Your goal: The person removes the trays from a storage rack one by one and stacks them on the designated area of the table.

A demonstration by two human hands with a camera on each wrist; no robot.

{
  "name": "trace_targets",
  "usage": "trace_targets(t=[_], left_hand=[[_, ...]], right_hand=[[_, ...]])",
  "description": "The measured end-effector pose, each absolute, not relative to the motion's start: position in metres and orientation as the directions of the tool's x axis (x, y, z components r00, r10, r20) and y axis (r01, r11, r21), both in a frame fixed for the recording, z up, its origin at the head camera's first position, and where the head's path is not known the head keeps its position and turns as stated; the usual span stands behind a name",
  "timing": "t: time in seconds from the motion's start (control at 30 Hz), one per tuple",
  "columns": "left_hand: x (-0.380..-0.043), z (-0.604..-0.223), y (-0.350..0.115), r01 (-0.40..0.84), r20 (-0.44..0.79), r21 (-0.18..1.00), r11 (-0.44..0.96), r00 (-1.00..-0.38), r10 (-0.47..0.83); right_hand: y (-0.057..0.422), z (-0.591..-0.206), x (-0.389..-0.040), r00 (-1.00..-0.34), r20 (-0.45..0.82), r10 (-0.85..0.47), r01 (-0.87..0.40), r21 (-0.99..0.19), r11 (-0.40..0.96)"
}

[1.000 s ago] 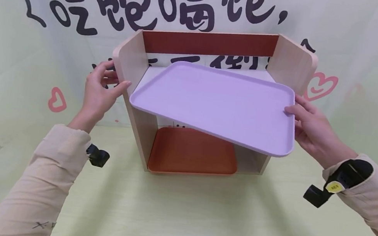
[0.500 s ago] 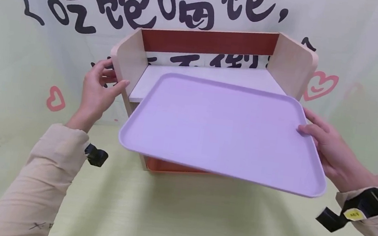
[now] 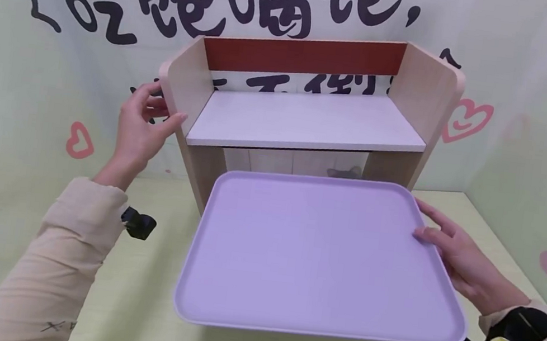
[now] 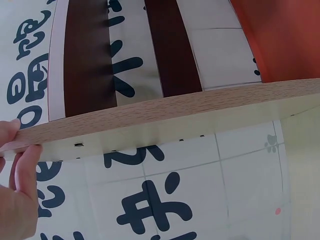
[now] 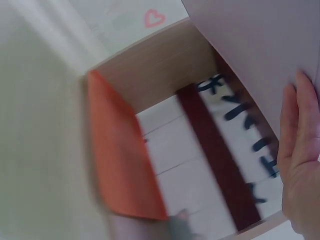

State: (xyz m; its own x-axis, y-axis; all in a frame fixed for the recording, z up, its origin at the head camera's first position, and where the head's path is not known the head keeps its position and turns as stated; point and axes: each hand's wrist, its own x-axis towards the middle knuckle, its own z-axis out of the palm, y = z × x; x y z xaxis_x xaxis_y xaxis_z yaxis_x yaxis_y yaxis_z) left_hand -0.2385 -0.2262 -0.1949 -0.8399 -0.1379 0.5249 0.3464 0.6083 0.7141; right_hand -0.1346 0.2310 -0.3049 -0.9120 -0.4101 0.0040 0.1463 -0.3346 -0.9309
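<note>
A light purple tray [image 3: 324, 255] is held out in front of a small two-level shelf unit [image 3: 309, 121]. My right hand [image 3: 458, 256] grips the tray's right rim, thumb on top and fingers underneath; in the right wrist view those fingers [image 5: 300, 120] lie along its underside. My left hand [image 3: 139, 127] pinches the front edge of the unit's left side panel [image 3: 186, 87], thumb in front and fingers round the outer face. An orange tray [image 5: 120, 155] lies in the lower compartment; in the head view the purple tray hides it.
The unit's white upper shelf board [image 3: 309, 121] is bare. A red-brown back rail [image 3: 306, 58] spans the top. Behind stands a pale curtain-like backdrop [image 3: 529, 64] with black lettering and pink hearts. The unit stands on a pale yellow-green table [image 3: 151, 269].
My right hand has drawn the purple tray off the upper shelf, forward and down towards me, and it has levelled out. The orange tray has become hidden behind it. My left hand stays put.
</note>
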Motion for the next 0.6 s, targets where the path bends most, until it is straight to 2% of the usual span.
trace_targets(t=[0.3, 0.6], left_hand=[[-0.237, -0.193, -0.226, 0.330, 0.502, 0.730, 0.598, -0.853, -0.143], [-0.238, -0.194, -0.227, 0.320, 0.494, 0.733, 0.600, -0.857, -0.146]], right_hand=[[0.219, -0.356, -0.133, -0.905, -0.136, -0.403, 0.234, -0.950, -0.205], [0.211, -0.404, -0.132, -0.892, -0.157, -0.424, 0.254, -0.950, -0.183]])
